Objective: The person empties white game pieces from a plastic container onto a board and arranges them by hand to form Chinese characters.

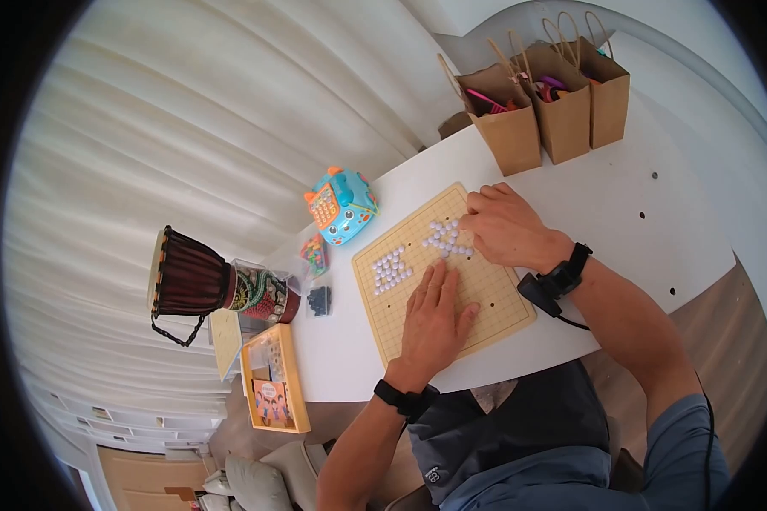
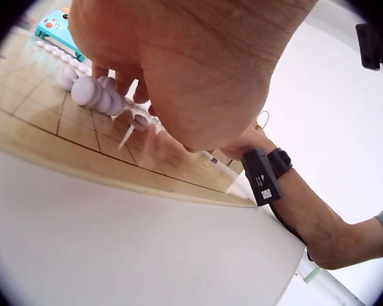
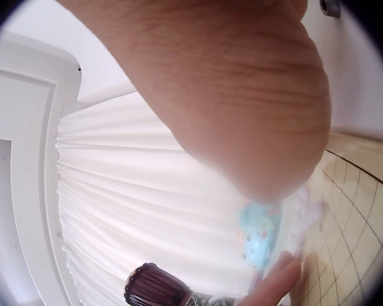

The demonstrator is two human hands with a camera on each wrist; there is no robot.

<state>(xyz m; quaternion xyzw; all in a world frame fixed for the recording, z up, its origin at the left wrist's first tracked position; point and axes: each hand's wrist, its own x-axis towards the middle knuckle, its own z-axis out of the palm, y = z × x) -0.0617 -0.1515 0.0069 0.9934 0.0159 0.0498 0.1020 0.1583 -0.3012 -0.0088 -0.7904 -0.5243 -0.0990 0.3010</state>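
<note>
A wooden Go board (image 1: pixel 507 311) lies on the white table, marked with a grid. White Go stones form two groups on it: a squarish patch (image 1: pixel 392 271) at the left and a looser cluster (image 1: pixel 445 237) between the hands. My left hand (image 1: pixel 435 311) rests over the board with fingers straight, fingertips at the near side of the cluster. My right hand (image 1: pixel 511 226) is at the cluster's right side with its fingers bent; whether it pinches a stone I cannot tell. In the left wrist view, several stones (image 2: pixel 92 94) sit close by the left fingers.
Beyond the board stands a blue toy phone (image 1: pixel 343 207). Left of the board lie a bag of coloured pieces (image 1: pixel 314 255) and a small pack of black pieces (image 1: pixel 319 301). A drum (image 1: pixel 192 277) and wooden box (image 1: pixel 301 409) are farther left. Paper bags (image 1: pixel 507 140) stand at the back.
</note>
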